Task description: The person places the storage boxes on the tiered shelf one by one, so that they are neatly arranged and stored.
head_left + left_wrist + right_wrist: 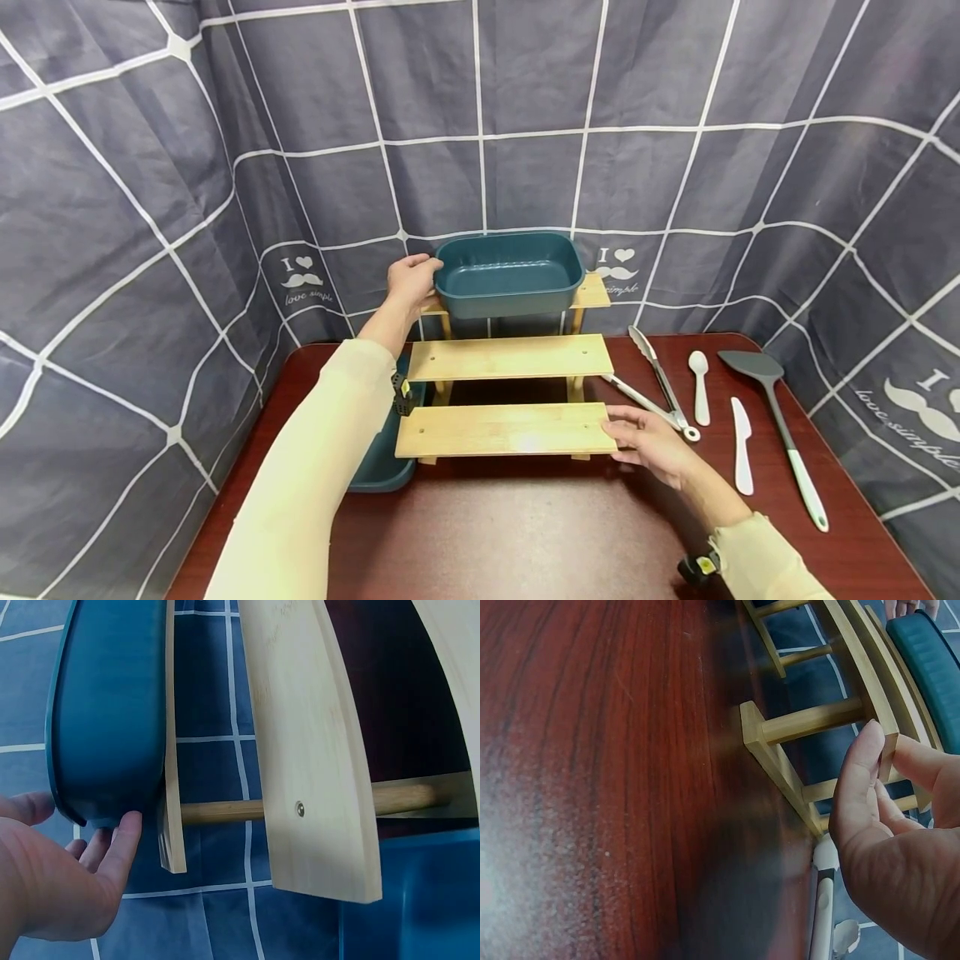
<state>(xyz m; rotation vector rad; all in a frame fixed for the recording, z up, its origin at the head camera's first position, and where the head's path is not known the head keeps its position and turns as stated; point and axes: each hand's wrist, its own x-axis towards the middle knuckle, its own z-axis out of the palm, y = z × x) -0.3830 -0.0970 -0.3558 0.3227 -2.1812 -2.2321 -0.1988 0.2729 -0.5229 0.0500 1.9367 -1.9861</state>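
Note:
A three-tiered wooden rack (pixel 510 357) stands on the table near the curtain. On its top tier sits a teal plastic basin (pixel 510 303), its inside bare. My left hand (pixel 411 282) holds the basin's left end, thumb at the rim and fingertips against the end wall below, as the left wrist view shows. My right hand (pixel 651 442) pinches the right end of the rack's lowest board (pixel 502 429) between thumb and fingers. In the right wrist view, the rack's wooden legs (pixel 780 769) stand beside that hand.
Another teal basin (pixel 378 471) lies on the table left of the rack, partly under my left arm. To the right are tongs (pixel 662 383), a white spoon (pixel 701 387), a white knife (pixel 742 450) and a grey turner (pixel 780 417). A grey checked curtain (pixel 540 183) surrounds the table.

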